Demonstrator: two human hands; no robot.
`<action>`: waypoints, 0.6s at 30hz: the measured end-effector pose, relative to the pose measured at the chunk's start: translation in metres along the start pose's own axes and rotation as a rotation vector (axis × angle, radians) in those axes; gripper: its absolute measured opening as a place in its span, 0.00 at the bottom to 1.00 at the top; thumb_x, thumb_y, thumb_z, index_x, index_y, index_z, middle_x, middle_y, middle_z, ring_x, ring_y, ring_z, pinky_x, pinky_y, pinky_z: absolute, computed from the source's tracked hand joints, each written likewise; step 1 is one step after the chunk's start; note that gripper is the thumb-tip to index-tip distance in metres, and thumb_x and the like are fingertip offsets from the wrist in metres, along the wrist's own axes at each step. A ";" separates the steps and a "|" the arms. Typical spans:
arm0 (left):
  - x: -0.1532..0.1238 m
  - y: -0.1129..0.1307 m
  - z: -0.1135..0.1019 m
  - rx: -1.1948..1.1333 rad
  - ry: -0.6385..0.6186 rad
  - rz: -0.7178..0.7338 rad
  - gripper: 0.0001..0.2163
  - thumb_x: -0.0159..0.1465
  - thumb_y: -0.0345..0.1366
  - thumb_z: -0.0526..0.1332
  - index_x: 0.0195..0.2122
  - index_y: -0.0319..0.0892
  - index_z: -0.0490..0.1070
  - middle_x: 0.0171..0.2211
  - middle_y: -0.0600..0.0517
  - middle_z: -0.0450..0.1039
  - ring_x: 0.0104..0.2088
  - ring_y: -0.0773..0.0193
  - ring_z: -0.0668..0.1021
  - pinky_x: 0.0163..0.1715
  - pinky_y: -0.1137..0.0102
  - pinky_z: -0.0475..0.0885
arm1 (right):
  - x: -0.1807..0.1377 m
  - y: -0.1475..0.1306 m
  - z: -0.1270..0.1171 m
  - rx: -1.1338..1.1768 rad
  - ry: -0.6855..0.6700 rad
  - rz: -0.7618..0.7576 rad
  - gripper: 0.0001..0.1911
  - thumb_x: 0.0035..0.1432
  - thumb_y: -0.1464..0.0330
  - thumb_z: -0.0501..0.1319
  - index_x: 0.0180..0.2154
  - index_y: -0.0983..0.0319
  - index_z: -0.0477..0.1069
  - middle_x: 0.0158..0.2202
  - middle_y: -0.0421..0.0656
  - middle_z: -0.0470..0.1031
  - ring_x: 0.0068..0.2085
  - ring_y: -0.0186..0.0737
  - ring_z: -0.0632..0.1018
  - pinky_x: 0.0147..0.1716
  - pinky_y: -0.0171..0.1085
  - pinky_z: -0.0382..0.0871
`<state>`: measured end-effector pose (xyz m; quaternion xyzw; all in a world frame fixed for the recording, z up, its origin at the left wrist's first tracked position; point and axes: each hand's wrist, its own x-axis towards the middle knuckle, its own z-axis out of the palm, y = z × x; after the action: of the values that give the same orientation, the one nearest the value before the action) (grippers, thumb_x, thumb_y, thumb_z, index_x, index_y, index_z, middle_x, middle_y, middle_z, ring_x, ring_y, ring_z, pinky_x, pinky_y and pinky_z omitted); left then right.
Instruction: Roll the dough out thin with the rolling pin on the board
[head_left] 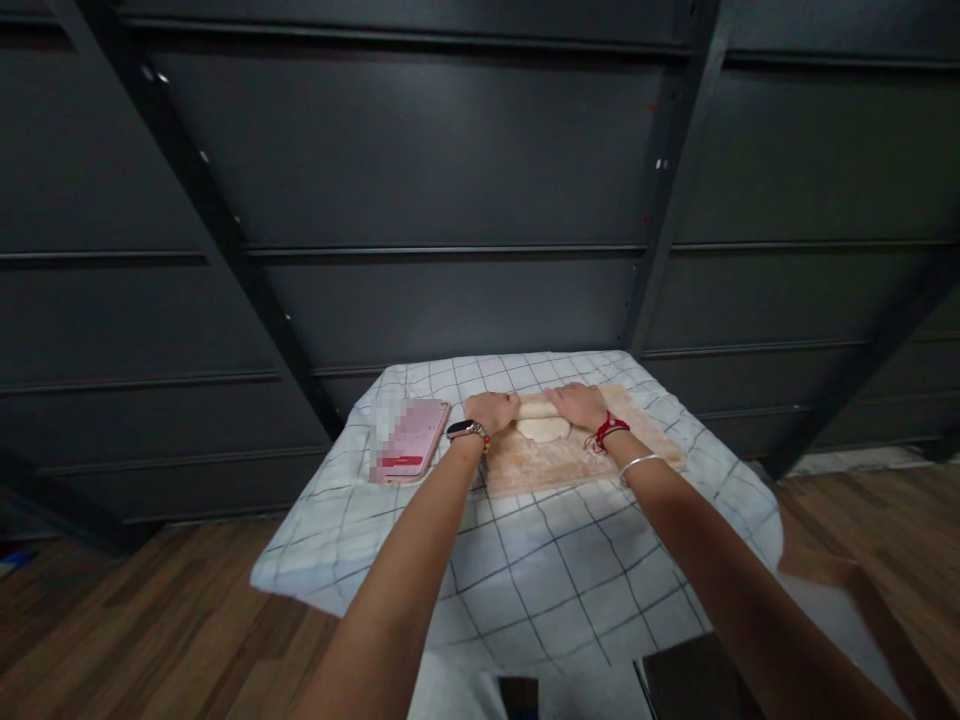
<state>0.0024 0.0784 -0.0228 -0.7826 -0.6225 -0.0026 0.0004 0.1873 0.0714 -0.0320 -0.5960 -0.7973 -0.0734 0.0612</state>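
A pale rolling pin (537,410) lies crosswise over a flattened piece of white dough (544,430). My left hand (492,409), with a watch on the wrist, is closed around the pin's left end. On its right end, my right hand (580,406) is closed too, with a red cord bracelet and a silver bangle on that arm. The dough rests on a floured wooden board (540,475), and its near edge shows below the pin. My hands hide both ends of the pin.
A checked white cloth (555,560) covers the table. Left of the board lies a tablet or phone in a pink frame (416,440), partly blurred. Dark metal panels (450,150) stand behind the table. A cardboard box (855,600) sits at the lower right on the wooden floor (202,620).
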 end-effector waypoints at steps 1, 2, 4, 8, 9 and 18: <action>-0.008 0.002 0.000 -0.012 -0.001 -0.012 0.25 0.69 0.41 0.38 0.48 0.40 0.74 0.48 0.44 0.75 0.48 0.53 0.76 0.42 0.64 0.69 | -0.008 -0.002 -0.001 -0.003 0.004 -0.001 0.25 0.70 0.60 0.40 0.46 0.63 0.72 0.45 0.51 0.76 0.48 0.46 0.72 0.45 0.43 0.61; -0.016 0.004 0.000 -0.016 0.006 -0.006 0.25 0.69 0.42 0.38 0.49 0.41 0.73 0.48 0.44 0.75 0.48 0.53 0.76 0.42 0.64 0.69 | -0.016 -0.005 -0.002 -0.001 0.019 -0.003 0.26 0.70 0.60 0.39 0.46 0.62 0.72 0.46 0.50 0.76 0.49 0.46 0.72 0.46 0.44 0.60; -0.033 0.005 0.003 -0.017 0.037 0.029 0.24 0.69 0.42 0.37 0.52 0.43 0.70 0.50 0.45 0.73 0.49 0.52 0.75 0.44 0.62 0.68 | -0.033 -0.009 -0.003 0.017 0.071 -0.006 0.26 0.69 0.60 0.37 0.47 0.60 0.72 0.49 0.49 0.75 0.51 0.46 0.70 0.49 0.45 0.57; -0.064 0.006 0.013 -0.040 0.138 0.114 0.23 0.70 0.42 0.38 0.59 0.45 0.63 0.57 0.46 0.67 0.53 0.53 0.72 0.50 0.60 0.65 | -0.064 -0.013 0.004 0.064 0.172 -0.028 0.24 0.69 0.59 0.40 0.53 0.60 0.67 0.55 0.48 0.70 0.55 0.45 0.67 0.52 0.47 0.52; -0.069 0.006 0.015 -0.050 0.153 0.123 0.23 0.70 0.43 0.39 0.60 0.45 0.61 0.59 0.47 0.65 0.54 0.53 0.70 0.52 0.59 0.63 | -0.069 -0.013 0.006 0.070 0.188 -0.034 0.23 0.68 0.59 0.41 0.54 0.61 0.66 0.55 0.49 0.69 0.55 0.45 0.66 0.53 0.48 0.51; -0.050 0.002 0.003 -0.112 0.024 0.066 0.22 0.66 0.46 0.43 0.55 0.47 0.67 0.57 0.47 0.66 0.53 0.48 0.70 0.48 0.56 0.65 | -0.037 -0.004 -0.008 0.167 0.004 -0.087 0.21 0.66 0.60 0.46 0.51 0.60 0.71 0.53 0.48 0.72 0.53 0.47 0.69 0.51 0.45 0.54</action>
<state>-0.0065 0.0290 -0.0262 -0.8013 -0.5954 -0.0468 -0.0356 0.1941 0.0334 -0.0310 -0.5536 -0.8255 -0.0105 0.1091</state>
